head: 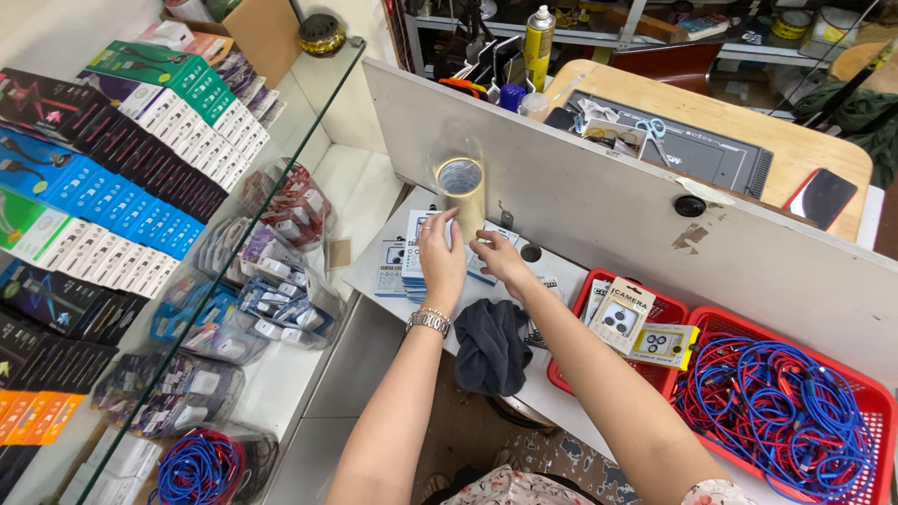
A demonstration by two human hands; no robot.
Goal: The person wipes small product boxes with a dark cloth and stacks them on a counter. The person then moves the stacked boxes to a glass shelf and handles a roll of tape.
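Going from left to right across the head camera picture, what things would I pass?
Rows of boxed goods behind glass → left hand → roll of tape → right hand → small red basket → large red basket of blue cables.

A roll of clear, yellowish-tan packing tape point(461, 190) stands against a pale grey partition board point(599, 201); a dark charcoal crumpled cloth point(490, 346) lies on the white shelf point(369, 271); two bright red plastic mesh baskets point(865, 397) sit beside it, one heaped with vivid blue coiled cables point(781, 407) flecked with red; a silver metal link watch point(429, 321) circles one wrist; the small cardboard boxes in rows under the glass counter point(140, 201) run green, white, blue, black and orange; a yellow spray can with a white cap point(538, 42) stands behind.
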